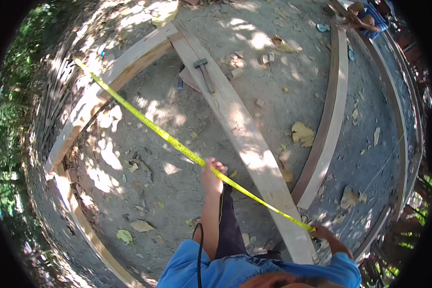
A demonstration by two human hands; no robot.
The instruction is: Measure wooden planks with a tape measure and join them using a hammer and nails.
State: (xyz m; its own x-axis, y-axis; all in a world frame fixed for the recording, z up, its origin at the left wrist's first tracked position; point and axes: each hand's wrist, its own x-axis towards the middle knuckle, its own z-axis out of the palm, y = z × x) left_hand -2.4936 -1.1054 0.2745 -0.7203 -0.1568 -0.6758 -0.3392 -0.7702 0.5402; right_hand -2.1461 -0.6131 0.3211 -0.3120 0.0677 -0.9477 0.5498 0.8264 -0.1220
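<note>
A yellow tape measure (151,126) is pulled out in a long slant from the far left, over a wooden beam (138,44), down to the near right. My left hand (213,175) is closed on the tape blade partway along, its fingers bent beside the yellow strip. At the near end my right hand (324,234) grips the tape beside a long wooden plank (240,127); any case is hidden in the hand. The blade crosses above the plank's near part. A hammer (204,74) lies on the plank's far part, its handle pointing toward me.
Another beam (332,113) lies to the right of the plank, and a timber (84,225) runs along the left. Wood offcuts (235,73) and dry leaves (303,134) are scattered on the ground. Another person (367,20) sits at the far right near a long timber (389,77).
</note>
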